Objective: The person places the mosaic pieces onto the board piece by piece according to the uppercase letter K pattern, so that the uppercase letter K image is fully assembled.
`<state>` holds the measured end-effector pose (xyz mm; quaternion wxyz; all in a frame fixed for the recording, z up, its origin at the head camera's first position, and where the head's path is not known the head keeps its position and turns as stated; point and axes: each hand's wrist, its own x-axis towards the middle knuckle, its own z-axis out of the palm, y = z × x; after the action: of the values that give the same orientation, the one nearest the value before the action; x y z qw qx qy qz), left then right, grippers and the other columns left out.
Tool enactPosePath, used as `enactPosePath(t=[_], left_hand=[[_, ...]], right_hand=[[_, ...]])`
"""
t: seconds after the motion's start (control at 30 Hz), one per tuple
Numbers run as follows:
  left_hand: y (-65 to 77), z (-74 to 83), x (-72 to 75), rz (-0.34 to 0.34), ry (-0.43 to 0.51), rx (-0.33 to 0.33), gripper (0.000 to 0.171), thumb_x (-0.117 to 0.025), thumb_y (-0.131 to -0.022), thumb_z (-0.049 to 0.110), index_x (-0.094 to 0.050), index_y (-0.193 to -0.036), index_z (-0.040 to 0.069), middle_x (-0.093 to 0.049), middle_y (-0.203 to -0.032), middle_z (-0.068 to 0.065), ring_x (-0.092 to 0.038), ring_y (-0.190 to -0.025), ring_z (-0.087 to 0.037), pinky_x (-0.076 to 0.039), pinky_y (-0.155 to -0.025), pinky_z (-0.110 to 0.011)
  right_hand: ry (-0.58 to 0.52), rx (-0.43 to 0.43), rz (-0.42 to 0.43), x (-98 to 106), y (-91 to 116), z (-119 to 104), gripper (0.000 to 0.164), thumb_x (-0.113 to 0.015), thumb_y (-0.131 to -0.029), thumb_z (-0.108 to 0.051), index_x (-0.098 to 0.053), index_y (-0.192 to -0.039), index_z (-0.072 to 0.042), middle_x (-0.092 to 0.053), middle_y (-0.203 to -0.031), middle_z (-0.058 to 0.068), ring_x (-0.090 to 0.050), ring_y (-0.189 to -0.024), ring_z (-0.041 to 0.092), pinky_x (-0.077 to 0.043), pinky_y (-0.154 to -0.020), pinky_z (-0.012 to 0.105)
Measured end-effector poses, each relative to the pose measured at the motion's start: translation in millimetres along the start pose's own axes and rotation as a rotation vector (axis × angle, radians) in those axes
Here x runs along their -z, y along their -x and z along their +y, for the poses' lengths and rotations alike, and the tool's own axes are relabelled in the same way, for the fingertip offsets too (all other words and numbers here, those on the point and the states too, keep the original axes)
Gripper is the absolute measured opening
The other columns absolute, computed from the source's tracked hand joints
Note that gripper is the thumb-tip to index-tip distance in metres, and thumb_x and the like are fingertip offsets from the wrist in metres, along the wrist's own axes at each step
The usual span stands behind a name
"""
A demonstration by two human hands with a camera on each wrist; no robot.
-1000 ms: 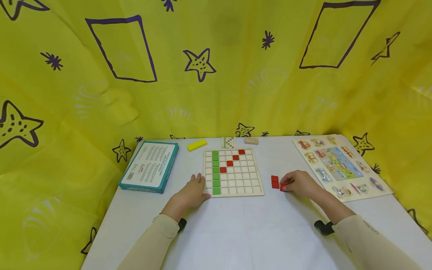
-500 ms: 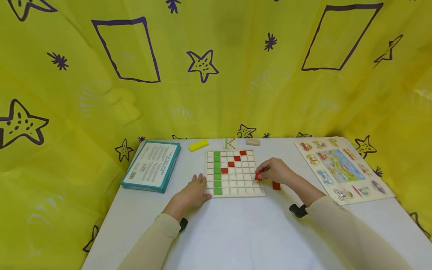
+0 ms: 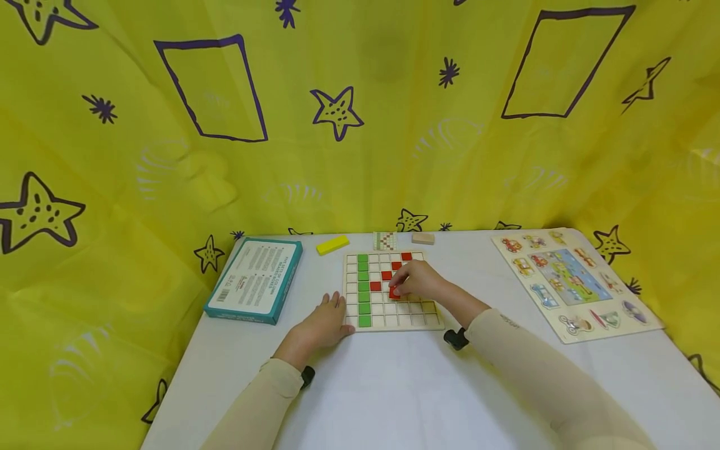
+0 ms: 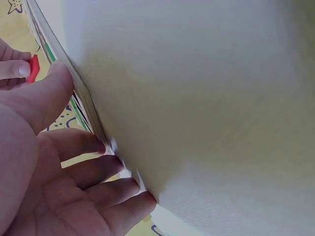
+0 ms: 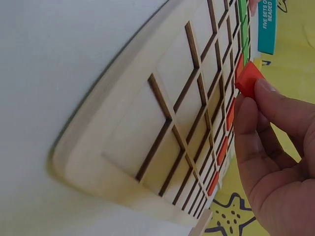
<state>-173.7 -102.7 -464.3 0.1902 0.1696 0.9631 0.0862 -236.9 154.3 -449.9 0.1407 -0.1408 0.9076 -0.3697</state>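
Note:
A wooden grid board (image 3: 404, 321) lies flat on the white table. A column of green tiles (image 3: 364, 309) fills its second column from the left, and a diagonal of red tiles (image 3: 407, 256) climbs to its upper right. Between thumb and fingertips my right hand (image 3: 420, 279) pinches a red tile (image 5: 249, 78), held over the middle of the board. My left hand (image 3: 322, 322) rests at the board's lower left, its thumb against the edge and its fingers extended down to the table, as the left wrist view shows.
Behind the board are a yellow block (image 3: 332, 245), a small pattern card (image 3: 385, 240) and a wooden block (image 3: 423, 238). A teal box (image 3: 255, 279) lies left; a picture puzzle board (image 3: 568, 322) lies right. A yellow curtain (image 3: 382, 169) hangs behind the table.
My right hand has picked up a red tile from the table right of the board and carried it left over the grid. The left hand stays at the board's edge.

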Motion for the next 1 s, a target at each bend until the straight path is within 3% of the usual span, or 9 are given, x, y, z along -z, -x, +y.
enactPosePath(t=[0.13,0.63,1.0], left_hand=[[0.5,0.1,-0.6,0.0,0.001,0.006,0.079,-0.062,-0.1,0.039,-0.029,-0.154,-0.007,-0.022,-0.163,-0.023,-0.017,-0.151,-0.041,-0.025,-0.119,-0.05],[5.2,1.3,6.7,0.007,0.005,-0.01,0.077,-0.062,-0.1,0.038,-0.031,-0.153,-0.008,-0.023,-0.162,-0.025,-0.018,-0.15,-0.042,-0.026,-0.118,-0.051],[4.2,1.1,2.7,0.001,0.013,-0.013,0.077,-0.062,-0.1,0.038,-0.03,-0.154,-0.008,-0.023,-0.162,-0.025,-0.017,-0.15,-0.043,-0.026,-0.118,-0.051]], right_hand=[[-0.002,-0.015,-0.002,-7,-6,-2,0.008,-0.081,-0.084,-0.007,-0.08,-0.089,-0.012,-0.071,-0.093,-0.001,-0.058,-0.087,0.018,-0.051,-0.075,0.029],[0.139,0.065,-0.018,-13,-14,-6,0.005,-0.083,-0.084,-0.009,-0.079,-0.081,-0.007,-0.07,-0.077,-0.006,-0.059,-0.081,0.013,-0.051,-0.072,0.028],[0.088,0.041,-0.019,-12,-7,-1,0.004,-0.08,-0.087,-0.012,-0.079,-0.09,-0.009,-0.072,-0.087,-0.004,-0.062,-0.086,0.015,-0.053,-0.076,0.031]])
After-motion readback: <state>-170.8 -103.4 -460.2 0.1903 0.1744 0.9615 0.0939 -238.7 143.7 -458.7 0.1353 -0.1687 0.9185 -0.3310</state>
